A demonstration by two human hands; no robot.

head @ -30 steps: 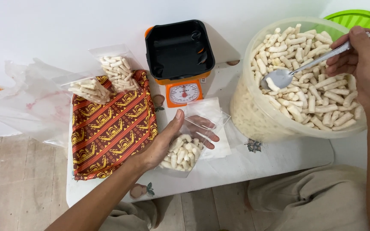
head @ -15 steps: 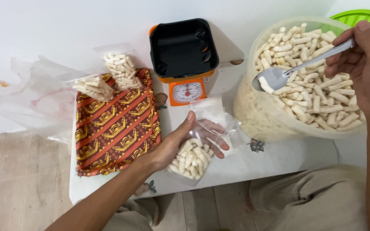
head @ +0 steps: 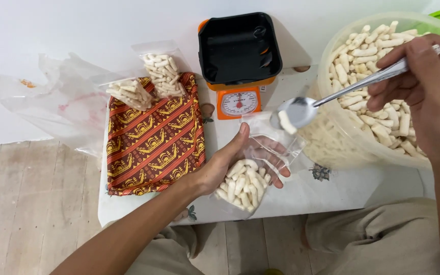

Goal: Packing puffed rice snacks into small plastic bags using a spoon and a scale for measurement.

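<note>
The small clear bag (head: pixel 245 181), part full of pale snack sticks, lies on the low table (head: pixel 332 191) cupped in my left hand (head: pixel 225 163), mouth up toward the spoon (head: pixel 301 109), which hangs just above it. My right hand (head: pixel 423 86) is closed on the spoon's handle, which slants up and right, one stick in the bowl. Behind it the big tub (head: pixel 342 147) is heaped with sticks; the orange scale's (head: pixel 238 99) black tray (head: pixel 238 46) holds nothing.

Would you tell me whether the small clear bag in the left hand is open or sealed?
Open: the left hand spreads the mouth of the clear bag under the spoon.
</note>
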